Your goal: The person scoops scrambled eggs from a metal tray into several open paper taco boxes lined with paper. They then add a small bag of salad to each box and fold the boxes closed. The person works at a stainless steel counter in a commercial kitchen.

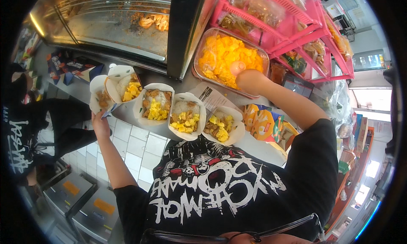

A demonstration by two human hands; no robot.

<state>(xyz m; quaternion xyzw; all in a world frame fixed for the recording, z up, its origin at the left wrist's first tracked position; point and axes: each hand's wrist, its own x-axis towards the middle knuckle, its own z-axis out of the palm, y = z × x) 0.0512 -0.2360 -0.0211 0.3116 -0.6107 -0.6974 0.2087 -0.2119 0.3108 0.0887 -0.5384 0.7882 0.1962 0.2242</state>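
Note:
My left hand [100, 122] pinches the near edge of the leftmost white paper food box [96, 88], which has browned food in it. A small blue-and-white flap shows beside its fingers. Over a clear tray [196, 70] heaped with yellow scrambled egg [224, 53], my right hand [249, 81] is closed at the near right side. A pinkish rounded thing [238, 67] shows at its fingertips; its kind is unclear. Several more open boxes stand in a row, among them a middle box [173, 128] and the rightmost box [241, 131], with rice, browned meat and egg.
Behind the counter's left part stands a glass-fronted warming cabinet [110, 32]. Pink plastic racks [292, 23] with bagged food rise at the far right. Colourful cartons [265, 123] lie right of the boxes. Another person in black [25, 129] stands at the left.

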